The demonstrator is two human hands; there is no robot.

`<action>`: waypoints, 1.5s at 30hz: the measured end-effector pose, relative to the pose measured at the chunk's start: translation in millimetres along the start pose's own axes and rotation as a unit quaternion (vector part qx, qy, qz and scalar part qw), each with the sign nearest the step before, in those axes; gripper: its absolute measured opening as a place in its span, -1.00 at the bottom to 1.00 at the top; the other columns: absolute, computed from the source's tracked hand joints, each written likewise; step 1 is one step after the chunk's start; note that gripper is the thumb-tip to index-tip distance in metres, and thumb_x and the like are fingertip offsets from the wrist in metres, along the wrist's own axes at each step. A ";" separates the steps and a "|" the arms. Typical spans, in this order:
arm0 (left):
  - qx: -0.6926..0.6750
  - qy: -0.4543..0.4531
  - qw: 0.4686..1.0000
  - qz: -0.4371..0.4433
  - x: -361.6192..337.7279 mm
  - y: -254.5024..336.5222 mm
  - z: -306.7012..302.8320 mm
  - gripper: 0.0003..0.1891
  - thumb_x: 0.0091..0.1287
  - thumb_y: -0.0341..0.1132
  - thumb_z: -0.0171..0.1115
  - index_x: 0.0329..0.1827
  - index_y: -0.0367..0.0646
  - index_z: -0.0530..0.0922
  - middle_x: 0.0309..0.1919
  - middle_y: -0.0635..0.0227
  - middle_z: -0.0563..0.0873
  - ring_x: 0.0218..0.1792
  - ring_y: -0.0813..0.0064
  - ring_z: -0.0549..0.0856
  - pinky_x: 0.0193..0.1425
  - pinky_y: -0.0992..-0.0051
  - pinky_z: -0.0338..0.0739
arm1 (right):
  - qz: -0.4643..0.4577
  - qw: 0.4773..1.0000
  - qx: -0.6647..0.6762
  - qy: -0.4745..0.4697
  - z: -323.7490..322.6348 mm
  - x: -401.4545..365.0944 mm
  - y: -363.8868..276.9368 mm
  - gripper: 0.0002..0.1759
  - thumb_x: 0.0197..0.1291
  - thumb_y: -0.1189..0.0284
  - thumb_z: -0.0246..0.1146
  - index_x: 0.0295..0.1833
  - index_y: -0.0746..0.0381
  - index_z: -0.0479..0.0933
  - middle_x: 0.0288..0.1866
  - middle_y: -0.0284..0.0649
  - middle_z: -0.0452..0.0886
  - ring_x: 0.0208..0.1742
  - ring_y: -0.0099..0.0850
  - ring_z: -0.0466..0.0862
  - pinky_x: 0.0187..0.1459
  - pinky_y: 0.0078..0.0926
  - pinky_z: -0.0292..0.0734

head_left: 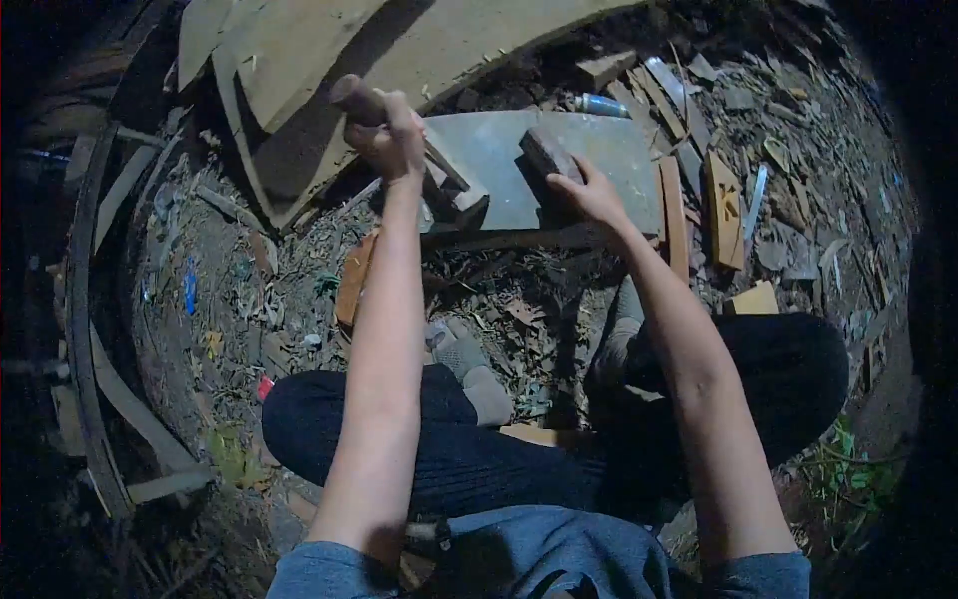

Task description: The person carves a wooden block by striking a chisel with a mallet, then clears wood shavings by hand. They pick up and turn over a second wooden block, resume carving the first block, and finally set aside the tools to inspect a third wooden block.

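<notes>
On the littered ground in front of the squatting person lies a flat grey slab (604, 150). A small dark block (546, 150) rests on it. The right hand (593, 196) presses on the block's near end, fingers curled over its edge. The left hand (389, 135) is closed tight around a wooden tool handle (353, 99), raised just left of the slab. The tool's head (457, 190) sits low near the slab's left edge, its type unclear. Wood offcuts (725, 208) lie scattered to the right, and a broad curved plank (299, 60) lies beyond.
</notes>
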State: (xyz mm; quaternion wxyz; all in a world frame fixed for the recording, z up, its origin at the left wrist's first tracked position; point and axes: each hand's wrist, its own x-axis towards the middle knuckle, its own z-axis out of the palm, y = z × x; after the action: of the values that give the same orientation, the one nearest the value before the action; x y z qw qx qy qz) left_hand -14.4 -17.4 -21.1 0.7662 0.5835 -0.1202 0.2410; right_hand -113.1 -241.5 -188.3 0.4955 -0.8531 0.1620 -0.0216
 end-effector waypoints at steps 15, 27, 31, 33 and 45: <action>0.144 0.029 0.987 0.066 3.0 -97.1 -19.6 -0.88 0.12 -0.32 0.17 -0.43 -0.18 0.55 -0.61 0.40 0.62 -0.51 0.41 0.63 -0.31 0.41 0.52 | -0.514 0.824 -0.136 0.197 -59.7 -60.4 -305.7 -0.50 0.02 -0.07 0.33 0.04 -0.07 0.57 -0.39 -0.10 0.68 -0.36 -0.10 0.72 -0.37 -0.19 0.63; -0.142 -0.099 0.984 -0.036 1.7 -87.8 -18.2 -0.62 0.23 -0.28 0.30 0.08 -0.20 0.51 -0.08 0.32 0.64 -0.08 0.45 0.60 0.06 0.44 0.48 | -0.324 0.901 -0.281 0.067 -56.3 -75.7 -291.5 -0.31 0.05 -0.12 0.25 0.29 -0.13 0.34 -0.26 0.04 0.67 -0.20 0.02 0.70 -0.18 -0.05 0.59; 0.092 -0.016 0.968 -0.231 -0.2 10.1 -21.3 -0.80 0.16 -0.30 0.32 -0.21 -0.16 0.57 -0.30 0.37 0.66 -0.27 0.55 0.59 -0.16 0.45 0.48 | -0.238 0.966 -0.048 0.094 -28.3 -52.5 -245.0 -0.27 0.06 -0.12 0.23 0.28 0.03 0.37 -0.12 0.08 0.67 -0.06 0.07 0.66 -0.02 -0.06 0.54; -0.042 0.140 0.969 -0.200 7.8 3.3 -21.9 -0.89 0.13 -0.33 0.32 -0.37 -0.05 0.53 -0.51 0.45 0.59 -0.45 0.58 0.57 -0.31 0.47 0.47 | -0.196 0.977 -0.002 0.083 -15.2 -38.4 -202.2 -0.26 0.06 -0.13 0.23 0.28 0.08 0.38 -0.06 0.08 0.66 -0.01 0.07 0.64 0.01 -0.07 0.53; -0.087 0.218 0.969 -0.073 77.3 0.8 -29.2 -0.71 0.18 -0.28 0.31 -0.46 -0.10 0.31 -0.63 0.48 0.42 -0.71 0.62 0.43 -0.63 0.55 0.35 | 0.041 0.985 -0.164 -0.018 5.1 -34.2 -57.9 -0.12 0.01 -0.23 0.23 0.40 -0.02 0.31 0.01 0.08 0.65 0.04 0.06 0.64 0.02 -0.05 0.52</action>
State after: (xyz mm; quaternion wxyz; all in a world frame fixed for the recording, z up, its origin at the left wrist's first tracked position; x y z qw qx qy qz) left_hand 48.5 28.2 7.1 0.8373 0.4552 0.0726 0.2941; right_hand -129.7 -200.5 -137.3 0.3519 -0.9158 0.1893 0.0405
